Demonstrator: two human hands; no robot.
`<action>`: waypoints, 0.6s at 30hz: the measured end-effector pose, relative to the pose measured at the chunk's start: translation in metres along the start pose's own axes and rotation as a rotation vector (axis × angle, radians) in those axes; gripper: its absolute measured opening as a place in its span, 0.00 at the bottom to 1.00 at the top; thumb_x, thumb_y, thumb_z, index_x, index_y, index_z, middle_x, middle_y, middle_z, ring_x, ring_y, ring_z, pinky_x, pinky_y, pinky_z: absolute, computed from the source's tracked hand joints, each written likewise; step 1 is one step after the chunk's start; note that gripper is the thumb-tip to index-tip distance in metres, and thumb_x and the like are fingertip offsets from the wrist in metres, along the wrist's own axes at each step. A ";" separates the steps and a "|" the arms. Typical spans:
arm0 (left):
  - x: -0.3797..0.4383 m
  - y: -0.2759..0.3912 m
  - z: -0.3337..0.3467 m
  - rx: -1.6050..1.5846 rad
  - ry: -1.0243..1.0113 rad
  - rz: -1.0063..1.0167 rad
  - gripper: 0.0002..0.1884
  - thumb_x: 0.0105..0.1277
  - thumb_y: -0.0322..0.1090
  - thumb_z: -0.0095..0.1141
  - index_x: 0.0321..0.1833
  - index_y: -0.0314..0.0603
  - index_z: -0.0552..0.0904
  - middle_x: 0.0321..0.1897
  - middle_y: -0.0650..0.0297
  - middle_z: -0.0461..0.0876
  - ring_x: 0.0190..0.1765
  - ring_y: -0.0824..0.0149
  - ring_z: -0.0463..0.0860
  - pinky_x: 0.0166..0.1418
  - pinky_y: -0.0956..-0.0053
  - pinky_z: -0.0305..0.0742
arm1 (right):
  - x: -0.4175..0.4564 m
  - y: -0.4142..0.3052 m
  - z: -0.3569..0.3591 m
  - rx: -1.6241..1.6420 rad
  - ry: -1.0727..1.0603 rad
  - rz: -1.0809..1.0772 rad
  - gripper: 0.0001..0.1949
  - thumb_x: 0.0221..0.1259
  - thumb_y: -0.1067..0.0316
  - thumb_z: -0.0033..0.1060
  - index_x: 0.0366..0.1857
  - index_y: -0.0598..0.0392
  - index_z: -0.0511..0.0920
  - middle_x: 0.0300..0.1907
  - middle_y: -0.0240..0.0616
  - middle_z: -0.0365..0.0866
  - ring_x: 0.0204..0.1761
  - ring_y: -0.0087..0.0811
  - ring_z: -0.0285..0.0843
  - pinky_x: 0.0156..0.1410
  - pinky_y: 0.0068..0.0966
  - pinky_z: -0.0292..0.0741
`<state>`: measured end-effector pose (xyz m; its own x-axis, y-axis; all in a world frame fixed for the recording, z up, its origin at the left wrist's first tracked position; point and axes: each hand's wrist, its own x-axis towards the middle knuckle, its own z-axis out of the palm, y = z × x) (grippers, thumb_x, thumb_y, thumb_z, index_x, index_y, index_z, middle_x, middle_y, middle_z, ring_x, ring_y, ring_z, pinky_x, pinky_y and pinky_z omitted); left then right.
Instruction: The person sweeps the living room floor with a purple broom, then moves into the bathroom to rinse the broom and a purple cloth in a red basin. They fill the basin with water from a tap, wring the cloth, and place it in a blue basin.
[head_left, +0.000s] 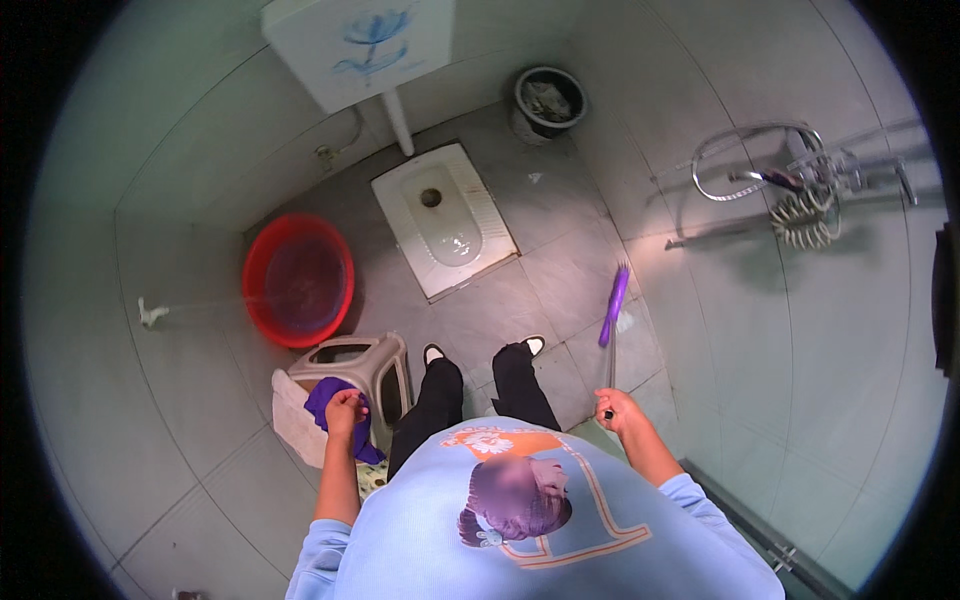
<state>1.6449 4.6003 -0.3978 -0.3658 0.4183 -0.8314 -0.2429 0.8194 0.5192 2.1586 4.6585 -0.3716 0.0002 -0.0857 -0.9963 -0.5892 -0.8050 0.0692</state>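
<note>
My right hand (616, 409) is closed round the handle of a long-handled floor brush (614, 304) with a purple head, which reaches down to the grey tiles near the right wall. My left hand (345, 411) hangs over a purple cloth (324, 393), its fingers curled; whether it grips the cloth cannot be told. The cloth lies at a beige plastic stool (390, 349), beside a pale cloth or mat (294, 416). Ahead of my feet a white squat toilet (487, 214) is set in the floor.
A red basin (348, 285) of water stands left of the toilet, below a small wall tap (152, 313). A waste bin (531, 127) is at the back. A cistern (360, 52) hangs on the back wall, a shower mixer with hose (832, 169) on the right wall.
</note>
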 end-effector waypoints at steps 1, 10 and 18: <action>0.000 -0.001 -0.009 -0.006 0.002 -0.009 0.04 0.57 0.30 0.46 0.34 0.41 0.73 0.21 0.66 0.74 0.19 0.73 0.74 0.20 0.80 0.69 | 0.014 0.005 0.012 0.056 -0.031 0.037 0.13 0.46 0.73 0.43 0.08 0.48 0.58 0.08 0.24 0.54 0.08 0.18 0.52 0.12 0.15 0.51; -0.002 -0.061 -0.103 -0.224 0.254 -0.129 0.05 0.57 0.30 0.45 0.34 0.41 0.73 0.20 0.64 0.74 0.17 0.72 0.73 0.17 0.80 0.69 | 0.006 0.079 0.216 0.015 -0.344 0.270 0.13 0.44 0.75 0.42 0.07 0.49 0.58 0.07 0.26 0.56 0.09 0.19 0.55 0.14 0.15 0.54; -0.010 -0.098 -0.100 -0.282 0.193 -0.252 0.06 0.54 0.26 0.44 0.34 0.40 0.73 0.20 0.64 0.74 0.16 0.71 0.74 0.15 0.79 0.69 | 0.010 -0.006 0.264 0.140 -0.705 0.389 0.14 0.49 0.72 0.42 0.09 0.45 0.57 0.06 0.19 0.52 0.06 0.13 0.47 0.11 0.12 0.45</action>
<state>1.5826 4.4773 -0.4207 -0.4182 0.1160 -0.9009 -0.5725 0.7363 0.3606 1.9491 4.8173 -0.3957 -0.7059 0.0830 -0.7034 -0.5381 -0.7087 0.4564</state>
